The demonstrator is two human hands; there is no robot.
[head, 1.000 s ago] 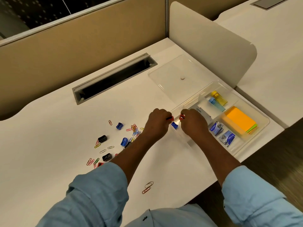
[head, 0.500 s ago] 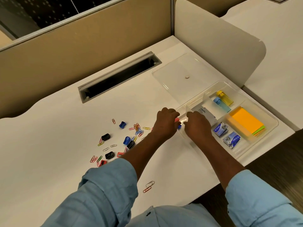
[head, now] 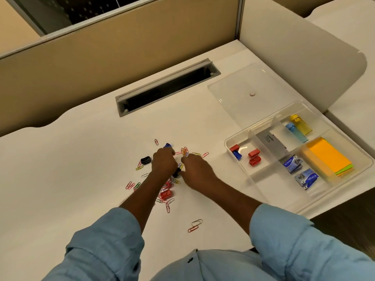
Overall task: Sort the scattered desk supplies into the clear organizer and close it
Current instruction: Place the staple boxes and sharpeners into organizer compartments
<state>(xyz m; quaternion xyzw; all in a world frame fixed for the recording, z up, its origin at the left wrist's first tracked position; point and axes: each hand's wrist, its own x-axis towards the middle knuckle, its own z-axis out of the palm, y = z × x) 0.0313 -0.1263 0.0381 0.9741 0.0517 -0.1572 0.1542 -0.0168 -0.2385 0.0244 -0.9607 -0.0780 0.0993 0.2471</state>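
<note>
The clear organizer [head: 269, 191] lies open at the desk's right edge. Its left compartment holds red clips [head: 253, 157] and a blue one [head: 237, 155]. Coloured paper clips [head: 183, 152], a blue clip [head: 167, 145], a black clip [head: 145, 160] and a red clip [head: 166, 194] are scattered on the white desk to its left. My left hand [head: 163, 163] hovers curled over this pile, just below the blue clip. My right hand [head: 194, 169] reaches into the paper clips beside it. What either hand holds is hidden.
The organizer's clear lid [head: 243, 98] lies flat behind it. Other compartments hold orange sticky notes [head: 324, 155], staple boxes [head: 292, 164], a grey box [head: 271, 142] and yellow and blue items [head: 300, 123]. A cable slot [head: 168, 86] sits at the back. Two paper clips [head: 194, 225] lie near me.
Both hands have left the organizer's left compartment and moved left to the scattered pile. The red and blue clips they carried now lie in that compartment.
</note>
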